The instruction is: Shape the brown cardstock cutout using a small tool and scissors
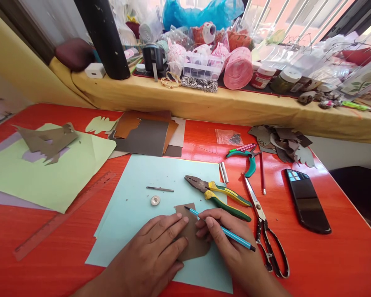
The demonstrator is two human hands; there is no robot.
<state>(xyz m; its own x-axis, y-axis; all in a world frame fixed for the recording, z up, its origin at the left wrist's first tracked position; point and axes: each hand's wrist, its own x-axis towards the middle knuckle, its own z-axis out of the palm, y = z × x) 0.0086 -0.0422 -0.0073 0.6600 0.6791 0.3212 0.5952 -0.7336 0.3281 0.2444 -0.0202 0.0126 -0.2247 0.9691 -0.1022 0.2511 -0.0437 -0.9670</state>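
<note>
In the lower centre, the left hand (156, 251) covers part of the brown cut piece (193, 239), and the frame's bottom edge crops both forearms (262, 282). The blue plastic bag (200, 15) runs out at the top; dark bits (235, 139) inside the small clear bag (221, 136), upper right, are too tiny to identify.

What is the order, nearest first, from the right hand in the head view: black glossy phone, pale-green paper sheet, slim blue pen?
1. Slim blue pen, in the right hand.
2. Black glossy phone, right side.
3. Pale-green paper sheet, far left.
</note>
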